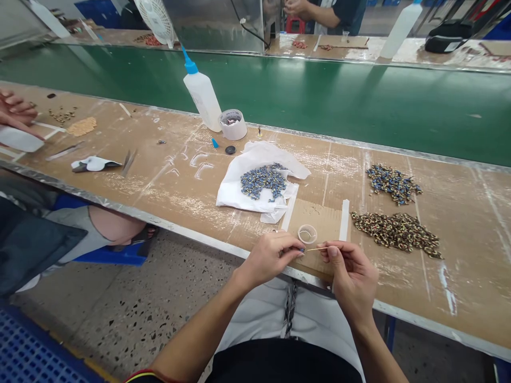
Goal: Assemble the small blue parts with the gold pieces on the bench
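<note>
Pinched between the fingers of my left hand [275, 252] is a small blue piece [302, 250], too small to name further. My right hand [354, 274] grips a thin wooden stick [316, 249], whose tip points left at the blue piece. Just beyond my fingers, a small clear cup [307, 241] stands on a cardboard pad [325, 215]. Farther left, a heap of small blue-and-gold pieces [261, 182] lies on crumpled white paper [229, 197].
To the right lie a blue-and-gold pile [393, 183] and a darker pile [399, 231] of small parts. A white bottle [203, 98] and a tape roll [232, 125] stand near the green belt [303, 101]. Another person's hand [16, 109] is at far left.
</note>
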